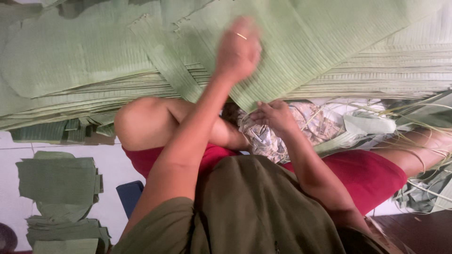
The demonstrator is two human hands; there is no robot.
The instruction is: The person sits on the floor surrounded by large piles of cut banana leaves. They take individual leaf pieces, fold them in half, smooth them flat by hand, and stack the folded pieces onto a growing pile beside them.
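A: Banana leaves point(94, 61), big stack of flat pale-green sheets, fill the whole top of the view, layered edges showing along the lower side.

B: Person?

A: Seated behind the stack, olive shirt point(254, 211), red shorts point(367, 174), bare knee point(136, 122) up against the leaf pile.

B: Smaller piles?

A: Cut leaf pieces point(59, 181) stacked on the white floor at left, darker green. Leaf scraps and stringy ribs point(423, 183) heaped at right.

B: Left hand?

A: Left hand point(238, 49) reaches out over the top leaf sheet point(301, 42), blurred, ring on one finger. Resting on or just over the leaf; cannot tell if fingers are closed on it.

B: Right hand?

A: Right hand point(273, 115) lower, at the near edge of that same sheet, fingers curled at the leaf edge, above a crumpled patterned cloth point(268, 136) in the lap. Pinch itself is hidden, cannot tell.
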